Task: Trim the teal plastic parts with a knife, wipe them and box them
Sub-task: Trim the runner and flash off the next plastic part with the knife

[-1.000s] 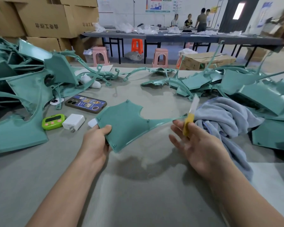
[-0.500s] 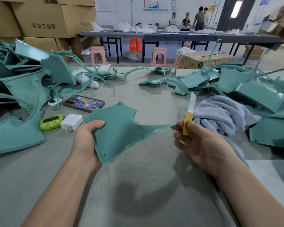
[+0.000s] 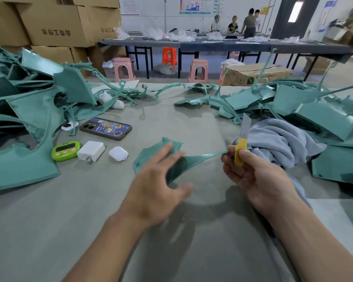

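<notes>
A flat teal plastic part (image 3: 194,159) with a thin curved arm hovers just above the grey table. My left hand (image 3: 159,180) is over its wide end, fingers spread and blurred, not gripping it. My right hand (image 3: 253,174) grips a knife (image 3: 244,129) by its yellow handle, blade pointing up. The tip of the part's thin arm reaches the fingers of that same hand. A grey-blue towel (image 3: 279,143) lies bunched right behind the knife.
Heaps of teal parts fill the left (image 3: 29,110) and right (image 3: 324,119) sides of the table. A phone (image 3: 106,128), green timer (image 3: 65,150), white charger (image 3: 91,151) and earbud case (image 3: 118,153) lie at left centre. A cardboard box (image 3: 253,74) stands beyond the far edge.
My left hand let go of the part's wide end and spread its fingers above it. The part swung to the right, uncovering the earbud case. The knife hand stayed nearly still.
</notes>
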`<act>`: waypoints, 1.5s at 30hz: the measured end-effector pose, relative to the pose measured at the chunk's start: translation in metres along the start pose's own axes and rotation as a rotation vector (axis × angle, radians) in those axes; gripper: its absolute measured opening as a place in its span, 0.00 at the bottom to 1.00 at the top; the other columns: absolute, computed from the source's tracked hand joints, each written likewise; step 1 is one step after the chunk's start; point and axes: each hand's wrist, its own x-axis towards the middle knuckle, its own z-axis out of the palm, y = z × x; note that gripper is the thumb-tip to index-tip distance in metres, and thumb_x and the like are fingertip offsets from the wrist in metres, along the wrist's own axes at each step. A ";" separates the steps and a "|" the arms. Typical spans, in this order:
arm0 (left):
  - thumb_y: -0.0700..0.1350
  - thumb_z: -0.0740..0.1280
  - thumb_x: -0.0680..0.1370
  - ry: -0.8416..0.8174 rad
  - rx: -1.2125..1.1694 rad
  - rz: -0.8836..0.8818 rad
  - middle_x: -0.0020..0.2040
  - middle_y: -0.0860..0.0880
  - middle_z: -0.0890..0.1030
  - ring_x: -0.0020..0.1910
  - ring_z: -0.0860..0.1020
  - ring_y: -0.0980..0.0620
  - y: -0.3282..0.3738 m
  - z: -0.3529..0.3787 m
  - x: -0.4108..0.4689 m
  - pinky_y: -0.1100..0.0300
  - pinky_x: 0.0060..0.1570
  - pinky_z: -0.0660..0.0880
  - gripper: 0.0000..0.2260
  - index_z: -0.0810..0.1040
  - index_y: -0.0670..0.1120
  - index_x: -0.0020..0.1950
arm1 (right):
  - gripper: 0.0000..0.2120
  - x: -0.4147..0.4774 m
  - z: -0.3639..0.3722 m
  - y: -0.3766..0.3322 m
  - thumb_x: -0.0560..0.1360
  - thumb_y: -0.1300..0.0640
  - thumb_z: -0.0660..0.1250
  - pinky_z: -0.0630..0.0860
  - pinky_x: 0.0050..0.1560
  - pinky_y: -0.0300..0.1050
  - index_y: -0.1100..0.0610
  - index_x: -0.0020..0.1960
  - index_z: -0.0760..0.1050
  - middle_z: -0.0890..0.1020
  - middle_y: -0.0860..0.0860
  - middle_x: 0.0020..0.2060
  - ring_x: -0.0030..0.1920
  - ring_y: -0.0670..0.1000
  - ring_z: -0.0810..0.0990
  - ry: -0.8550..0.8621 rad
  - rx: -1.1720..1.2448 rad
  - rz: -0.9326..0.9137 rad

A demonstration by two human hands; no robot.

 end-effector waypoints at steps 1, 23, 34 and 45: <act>0.58 0.72 0.70 -0.045 0.025 0.028 0.81 0.63 0.55 0.78 0.54 0.65 0.003 0.005 -0.001 0.65 0.76 0.54 0.38 0.63 0.61 0.78 | 0.20 0.000 -0.002 0.000 0.83 0.60 0.62 0.84 0.43 0.44 0.54 0.39 0.88 0.87 0.53 0.43 0.42 0.51 0.87 -0.010 -0.015 0.005; 0.55 0.74 0.69 0.276 -0.319 -0.032 0.53 0.65 0.84 0.55 0.80 0.68 -0.011 -0.010 0.004 0.62 0.59 0.76 0.19 0.84 0.56 0.59 | 0.21 -0.003 -0.010 -0.024 0.83 0.56 0.62 0.81 0.35 0.40 0.56 0.38 0.88 0.84 0.54 0.37 0.32 0.50 0.82 0.028 0.079 0.110; 0.51 0.69 0.73 0.354 -0.197 -0.059 0.37 0.69 0.80 0.37 0.78 0.66 -0.004 -0.007 0.005 0.74 0.36 0.69 0.14 0.77 0.71 0.52 | 0.09 -0.037 0.008 -0.015 0.75 0.56 0.68 0.78 0.41 0.45 0.58 0.46 0.87 0.87 0.60 0.47 0.41 0.54 0.86 -0.161 -0.509 -0.005; 0.46 0.70 0.74 0.442 -0.099 0.096 0.63 0.68 0.74 0.48 0.83 0.57 0.000 0.004 -0.002 0.63 0.47 0.78 0.23 0.71 0.60 0.67 | 0.08 -0.066 0.048 0.021 0.76 0.51 0.63 0.67 0.31 0.48 0.48 0.42 0.80 0.75 0.51 0.27 0.27 0.48 0.70 -0.203 -0.917 -0.566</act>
